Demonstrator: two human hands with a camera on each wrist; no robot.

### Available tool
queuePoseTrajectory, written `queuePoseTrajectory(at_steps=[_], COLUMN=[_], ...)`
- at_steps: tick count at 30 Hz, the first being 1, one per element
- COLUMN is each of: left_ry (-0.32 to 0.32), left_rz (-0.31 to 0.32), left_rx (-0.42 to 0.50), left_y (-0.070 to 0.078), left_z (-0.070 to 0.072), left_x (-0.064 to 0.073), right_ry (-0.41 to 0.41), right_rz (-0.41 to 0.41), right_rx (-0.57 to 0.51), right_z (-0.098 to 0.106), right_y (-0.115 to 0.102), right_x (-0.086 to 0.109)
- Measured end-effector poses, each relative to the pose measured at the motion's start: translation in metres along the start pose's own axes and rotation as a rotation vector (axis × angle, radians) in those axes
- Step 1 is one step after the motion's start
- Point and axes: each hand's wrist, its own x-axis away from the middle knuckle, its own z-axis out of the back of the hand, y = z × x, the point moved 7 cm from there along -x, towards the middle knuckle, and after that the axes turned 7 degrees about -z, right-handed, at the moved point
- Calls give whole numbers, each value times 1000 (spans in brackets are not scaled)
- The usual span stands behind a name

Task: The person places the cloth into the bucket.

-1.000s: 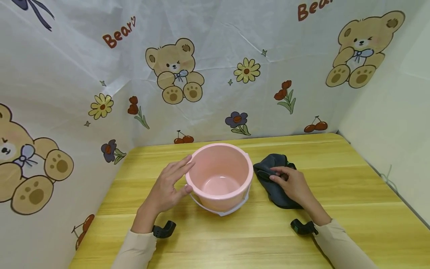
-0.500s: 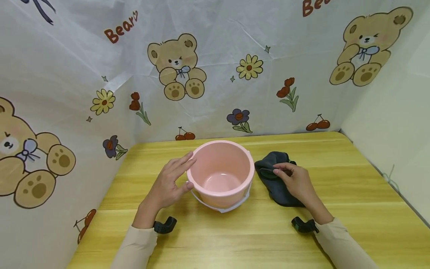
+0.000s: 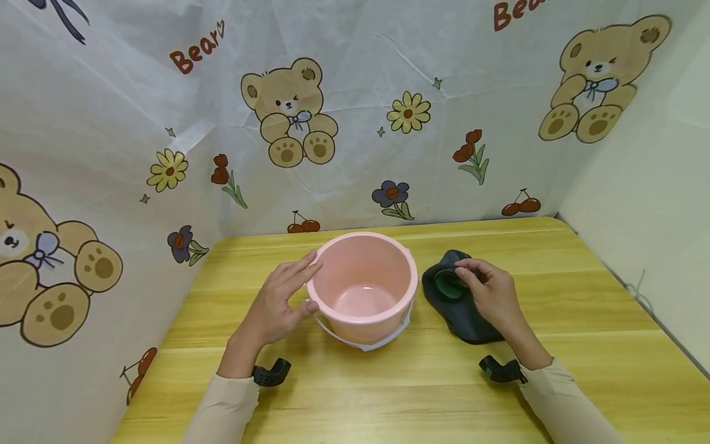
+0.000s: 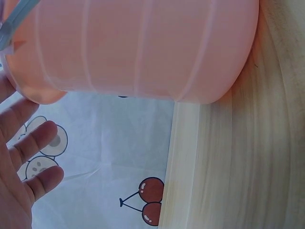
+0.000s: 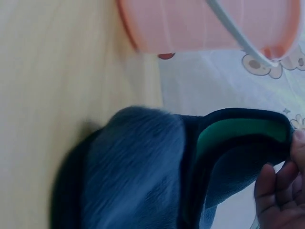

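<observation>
A pink bucket (image 3: 363, 333) stands upright, and its white handle (image 3: 373, 345) hangs down the front. My left hand (image 3: 274, 308) rests at the bucket's left rim, fingers extended and spread. To the right of the bucket lies a soft dark blue-grey fabric item (image 3: 466, 322) with black-bound edges. Between thumb and fingers, my right hand (image 3: 495, 299) pinches the edge of its opening, and a green lining (image 5: 243, 130) shows inside. The right wrist view has that edge drawn out toward the fingertips. Part of the item is hidden under the hand in the head view.
Both items are on a yellow wood-grain table (image 3: 388, 394). A white curtain (image 3: 349, 179) printed with bears and flowers hangs behind and at the left. A pale wall (image 3: 654, 203) borders the right side, with a thin cord (image 3: 642, 295) along its foot.
My right hand has lifted and pulled the fabric edge up and slightly right, so the opening spreads and its green lining shows. The left hand and bucket stay put.
</observation>
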Motion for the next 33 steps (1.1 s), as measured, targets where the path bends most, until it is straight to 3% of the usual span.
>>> queuePoseTrajectory(at_steps=[12, 19, 27, 33], left_ry=[-12, -27, -36, -23], left_rz=[6, 24, 20, 26], left_rx=[-1, -4, 5, 1], left_y=[-3, -5, -3, -3], left_z=[-1, -1, -3, 1], left_x=[2, 2, 0, 1], right_ry=[129, 152, 168, 190], right_rz=[97, 135, 273, 344], right_rx=[-77, -126, -146, -170], right_z=[22, 40, 57, 67], right_y=[-45, -70, -109, -144], right_x=[-12, -24, -34, -53])
